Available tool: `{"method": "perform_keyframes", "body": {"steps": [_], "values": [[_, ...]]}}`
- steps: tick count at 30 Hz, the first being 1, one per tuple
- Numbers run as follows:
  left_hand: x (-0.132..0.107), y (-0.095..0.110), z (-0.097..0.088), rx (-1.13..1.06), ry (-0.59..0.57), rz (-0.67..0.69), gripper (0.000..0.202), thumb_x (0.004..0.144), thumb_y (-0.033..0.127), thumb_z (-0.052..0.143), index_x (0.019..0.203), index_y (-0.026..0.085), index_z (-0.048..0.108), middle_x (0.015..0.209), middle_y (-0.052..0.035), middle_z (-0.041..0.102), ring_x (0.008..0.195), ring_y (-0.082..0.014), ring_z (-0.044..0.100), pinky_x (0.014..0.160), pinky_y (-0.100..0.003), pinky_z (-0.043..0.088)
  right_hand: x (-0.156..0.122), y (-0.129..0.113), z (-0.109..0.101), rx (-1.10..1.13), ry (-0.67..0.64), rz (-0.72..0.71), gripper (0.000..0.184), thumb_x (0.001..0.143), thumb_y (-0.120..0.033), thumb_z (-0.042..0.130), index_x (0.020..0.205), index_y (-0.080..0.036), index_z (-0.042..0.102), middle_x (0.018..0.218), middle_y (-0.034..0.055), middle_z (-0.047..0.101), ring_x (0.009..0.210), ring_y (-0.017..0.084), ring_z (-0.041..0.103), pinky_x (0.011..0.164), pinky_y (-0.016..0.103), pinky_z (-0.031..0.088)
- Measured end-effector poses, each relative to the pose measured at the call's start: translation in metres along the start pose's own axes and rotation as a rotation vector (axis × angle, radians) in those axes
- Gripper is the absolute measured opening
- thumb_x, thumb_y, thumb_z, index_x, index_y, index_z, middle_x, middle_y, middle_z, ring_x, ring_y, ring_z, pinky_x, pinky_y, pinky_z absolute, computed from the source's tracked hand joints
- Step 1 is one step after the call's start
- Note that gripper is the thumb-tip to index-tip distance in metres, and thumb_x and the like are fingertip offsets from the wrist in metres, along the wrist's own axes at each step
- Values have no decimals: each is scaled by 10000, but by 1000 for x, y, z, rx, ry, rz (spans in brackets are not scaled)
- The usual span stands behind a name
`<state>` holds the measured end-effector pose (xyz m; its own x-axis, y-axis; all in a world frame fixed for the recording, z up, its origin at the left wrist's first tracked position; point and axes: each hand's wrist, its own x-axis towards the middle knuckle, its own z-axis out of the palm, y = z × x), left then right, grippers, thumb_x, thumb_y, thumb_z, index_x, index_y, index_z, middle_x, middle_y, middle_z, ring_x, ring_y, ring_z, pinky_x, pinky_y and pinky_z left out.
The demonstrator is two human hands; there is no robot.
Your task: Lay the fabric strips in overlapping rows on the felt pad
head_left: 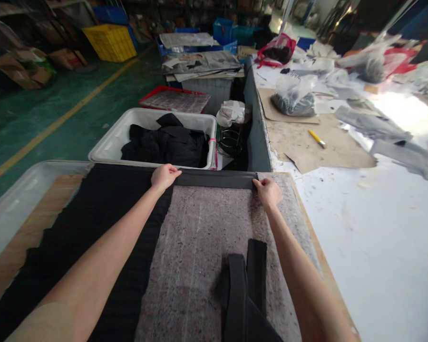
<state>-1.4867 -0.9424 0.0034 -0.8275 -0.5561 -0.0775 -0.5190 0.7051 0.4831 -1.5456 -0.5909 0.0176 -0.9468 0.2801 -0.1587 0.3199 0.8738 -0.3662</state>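
Note:
A black fabric strip [216, 179] lies straight across the far end of a grey felt-covered board [196, 237]. My left hand [164, 176] pinches its left end, above a layer of overlapping black strips [92, 228] spread over the board's left side. At the other end, my right hand [268, 191] pinches the strip between thumb and fingers. Closer to me, several loose black strips [238, 289] lie crossed on the felt, between my forearms.
Beyond the board stands a white plastic tub [103, 137] with black fabric pieces [167, 140] inside. A white table [364, 237] on the right holds brown paper, a yellow-handled tool [317, 138] and a clear plastic bag [295, 97]. A wrapped stool [231, 114] stands behind.

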Motion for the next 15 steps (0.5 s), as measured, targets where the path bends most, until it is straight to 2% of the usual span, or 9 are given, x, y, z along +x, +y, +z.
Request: {"method": "perform_keyframes", "body": {"steps": [5,8,11,13,15], "values": [[-2,-3,6,-46,64,-12,207,711,386,713,771,202,639,759,-22,683,703,-188,626,597,-271,405,-1,-1,2,-10,18,1,342,830,-533,589,918,-206,642,914,98,686,898,277,638,762,373,462],[-10,-3,10,-136,176,20,204,792,373,630,859,180,625,724,-11,645,641,-157,596,614,-262,435,0,1,5,-16,27,-27,363,852,-513,570,999,-183,607,983,119,669,951,288,620,810,401,454],[-29,0,10,-81,260,257,209,869,339,534,948,173,633,845,-43,651,736,-167,602,719,-292,459,2,4,11,-17,1,-39,349,873,-493,545,992,-169,596,987,131,656,970,298,605,834,422,440],[-45,2,10,9,183,481,215,884,329,520,982,187,649,975,-69,646,882,-203,600,808,-329,453,4,6,14,-8,3,-40,335,870,-485,553,970,-169,598,979,128,650,964,297,598,838,428,433],[-58,2,12,96,66,643,227,896,326,510,1018,207,660,1059,-83,629,1002,-242,569,864,-367,437,6,6,17,12,14,-45,327,869,-478,557,958,-166,601,976,124,644,954,287,591,841,428,425]]}}
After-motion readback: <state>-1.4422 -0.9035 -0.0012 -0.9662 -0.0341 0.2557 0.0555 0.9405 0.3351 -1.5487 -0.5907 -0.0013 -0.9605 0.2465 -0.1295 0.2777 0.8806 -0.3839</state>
